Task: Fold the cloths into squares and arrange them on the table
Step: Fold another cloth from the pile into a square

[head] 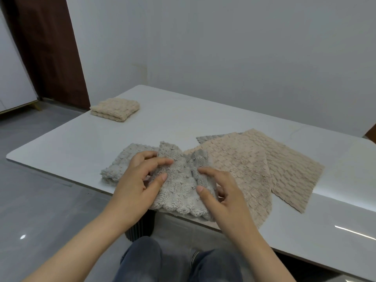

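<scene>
A grey fluffy cloth (179, 186) lies bunched at the near edge of the white table (85, 139). My left hand (138, 184) pinches a raised fold of it between thumb and fingers. My right hand (221, 194) grips its right side, thumb on top and fingers curled under. A beige cloth (244, 171) lies flat to the right, partly under the grey one. A second beige cloth (295, 174) lies flat under it, further right. A corner of another grey cloth (207, 138) shows behind them. One beige cloth (116, 108) sits folded into a square at the far left corner.
The table stands against a pale wall (223, 47). A brown door (50, 51) is at the back left. Grey tiled floor (40, 200) lies to the left of the table. My knees in dark trousers (142, 259) are below the table's near edge.
</scene>
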### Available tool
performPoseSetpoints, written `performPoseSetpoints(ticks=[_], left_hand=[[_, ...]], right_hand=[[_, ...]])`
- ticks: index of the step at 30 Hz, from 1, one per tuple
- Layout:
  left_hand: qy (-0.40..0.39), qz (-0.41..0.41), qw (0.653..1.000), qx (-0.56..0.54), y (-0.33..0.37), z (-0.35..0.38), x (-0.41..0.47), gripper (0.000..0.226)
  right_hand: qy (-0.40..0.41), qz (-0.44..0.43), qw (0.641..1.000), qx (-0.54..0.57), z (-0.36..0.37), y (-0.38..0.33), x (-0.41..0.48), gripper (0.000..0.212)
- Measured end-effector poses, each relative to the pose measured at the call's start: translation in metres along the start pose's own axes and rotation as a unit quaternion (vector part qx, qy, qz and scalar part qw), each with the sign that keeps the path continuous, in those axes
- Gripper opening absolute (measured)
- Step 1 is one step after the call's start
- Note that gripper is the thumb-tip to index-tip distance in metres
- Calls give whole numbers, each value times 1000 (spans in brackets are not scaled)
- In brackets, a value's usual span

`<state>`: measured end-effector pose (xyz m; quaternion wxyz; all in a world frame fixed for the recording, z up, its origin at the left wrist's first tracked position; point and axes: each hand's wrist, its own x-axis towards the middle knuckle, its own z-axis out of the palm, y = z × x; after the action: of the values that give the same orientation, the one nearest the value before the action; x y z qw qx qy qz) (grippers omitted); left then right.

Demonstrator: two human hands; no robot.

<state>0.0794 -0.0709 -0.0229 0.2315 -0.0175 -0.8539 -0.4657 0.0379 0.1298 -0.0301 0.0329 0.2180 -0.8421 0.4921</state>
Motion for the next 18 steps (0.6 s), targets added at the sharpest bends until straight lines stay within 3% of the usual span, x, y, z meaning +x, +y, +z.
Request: performPoseSetpoints(ticks=[18], left_hand=[[-44, 17, 993, 109, -18, 27, 192, 30]], right_hand=[[30, -11, 996, -89, -35, 24, 185, 35]])
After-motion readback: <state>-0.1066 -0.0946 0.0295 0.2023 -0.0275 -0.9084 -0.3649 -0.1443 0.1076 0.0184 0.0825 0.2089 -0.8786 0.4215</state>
